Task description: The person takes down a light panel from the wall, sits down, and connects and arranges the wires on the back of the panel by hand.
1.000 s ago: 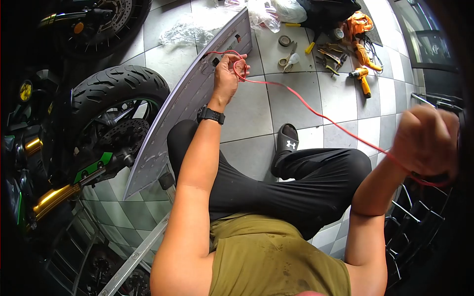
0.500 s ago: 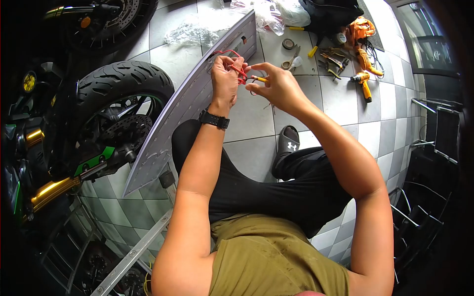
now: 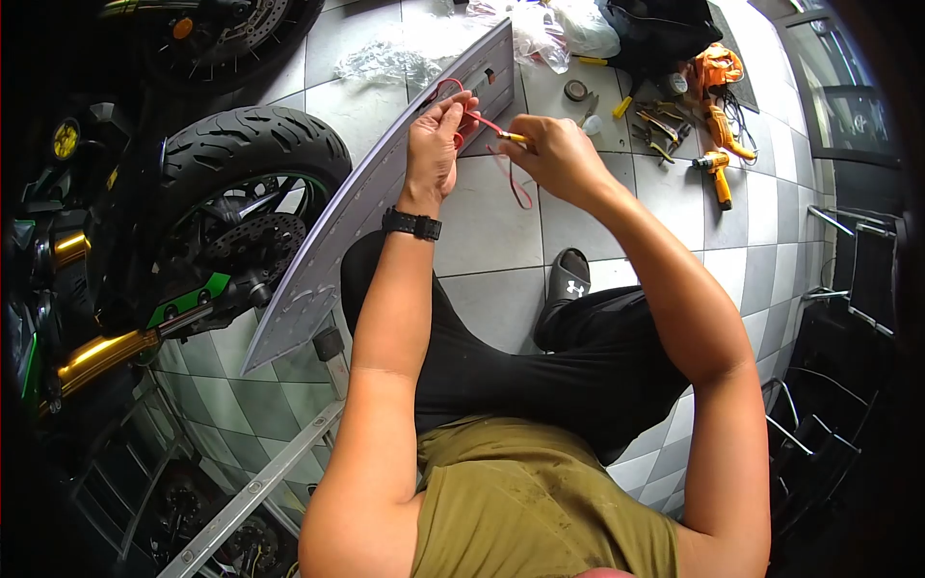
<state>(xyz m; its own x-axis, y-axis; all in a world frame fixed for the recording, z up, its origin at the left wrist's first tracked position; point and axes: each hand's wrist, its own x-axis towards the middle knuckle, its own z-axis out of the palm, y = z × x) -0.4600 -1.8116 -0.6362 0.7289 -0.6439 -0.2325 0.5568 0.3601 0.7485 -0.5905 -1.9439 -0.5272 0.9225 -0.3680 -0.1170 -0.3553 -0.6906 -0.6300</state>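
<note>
My left hand, with a black watch on its wrist, is closed around a bundle of red wire beside a grey flat panel. A length of this wire runs across to my right hand. There the fingers pinch a slim yellow piece where the wire meets it; its exact kind is unclear. Below the right hand hangs a loose loop of thin red and dark wire. Part of the bundle is hidden by the left fingers.
Left of the panel stands a motorcycle tire. On the tiled floor lie a cordless drill, several pliers, a tape roll and plastic bags. A metal rail crosses the lower left.
My hands have moved apart, drawing a red wire length out between them. The loose loop now hangs lower under my right hand. The view has shifted slightly.
</note>
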